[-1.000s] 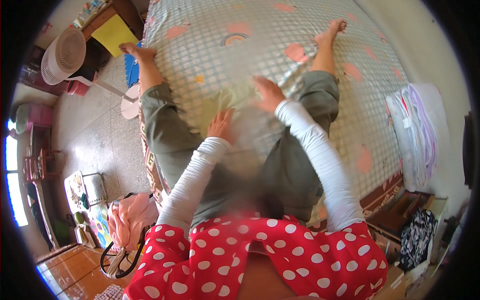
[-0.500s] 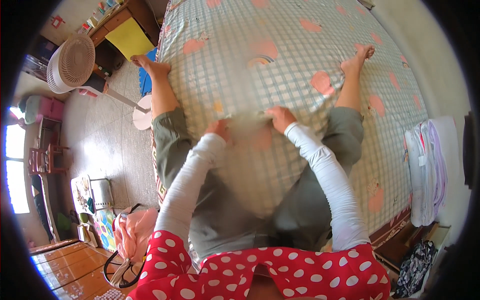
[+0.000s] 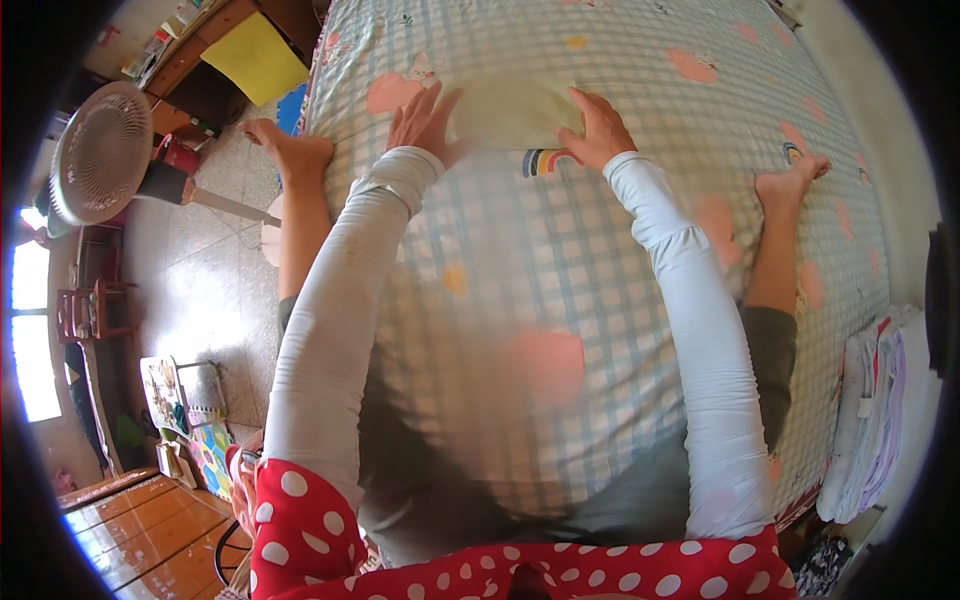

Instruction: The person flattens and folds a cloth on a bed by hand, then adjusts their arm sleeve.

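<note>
A pale yellow-green flat piece [image 3: 515, 112], smeared in the picture, lies on the checked bed sheet [image 3: 620, 300] between my two hands. I cannot tell whether it is cloth or paper. My left hand [image 3: 425, 122] is at its left side, with fingers spread and pointing away from me. At its right edge my right hand [image 3: 600, 128] has its fingers apart and slightly bent, with the thumb away from them. Whether the fingertips press on the piece or only rest beside it is unclear. Both of my forearms wear white sleeves.
My legs stretch out on either side across the bed. A white standing fan [image 3: 102, 152] is on the floor to the left, near a wooden desk [image 3: 195, 50]. Folded bedding [image 3: 875, 410] leans by the right wall. At lower left is a wooden surface [image 3: 140, 535].
Both hands have reached farther away over the bed and their fingers have opened out. The pale piece now lies spread between them, where before only a blur showed. My legs have spread wider.
</note>
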The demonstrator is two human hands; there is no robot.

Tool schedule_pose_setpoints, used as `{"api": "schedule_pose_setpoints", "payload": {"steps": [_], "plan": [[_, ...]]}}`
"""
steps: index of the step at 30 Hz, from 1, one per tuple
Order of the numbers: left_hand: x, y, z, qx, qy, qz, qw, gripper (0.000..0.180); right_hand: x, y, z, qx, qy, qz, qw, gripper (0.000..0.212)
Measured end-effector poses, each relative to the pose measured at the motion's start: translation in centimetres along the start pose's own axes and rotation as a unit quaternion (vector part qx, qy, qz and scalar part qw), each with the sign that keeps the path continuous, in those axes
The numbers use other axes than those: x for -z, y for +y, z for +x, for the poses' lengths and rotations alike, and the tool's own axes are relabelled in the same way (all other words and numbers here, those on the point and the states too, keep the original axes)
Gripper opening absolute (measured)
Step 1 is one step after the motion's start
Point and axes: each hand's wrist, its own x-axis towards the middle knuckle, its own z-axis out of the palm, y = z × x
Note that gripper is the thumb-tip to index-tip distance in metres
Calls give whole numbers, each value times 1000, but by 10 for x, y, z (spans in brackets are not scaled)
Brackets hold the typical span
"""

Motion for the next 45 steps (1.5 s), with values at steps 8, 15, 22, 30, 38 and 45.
{"api": "schedule_pose_setpoints", "payload": {"steps": [8,15,22,30,38,45], "plan": [[-58,15,31,123,-64,20,990,63,-56,-31,48,-29,13,-127,991,58],[-51,34,9,151,-85,12,985,53,-70,-29,18,11,9,-189,982,53],[-57,53,-103,91,-63,33,993,52,-81,-36,-90,39,-2,-221,974,58],[-8,131,-230,85,-135,51,986,53,-40,-89,-247,25,-50,-164,985,59],[28,184,-318,64,-226,8,972,40,-22,-118,-357,37,-61,-138,988,54],[44,181,-325,91,-134,-149,975,39,-33,-107,-365,-12,4,71,997,21]]}}
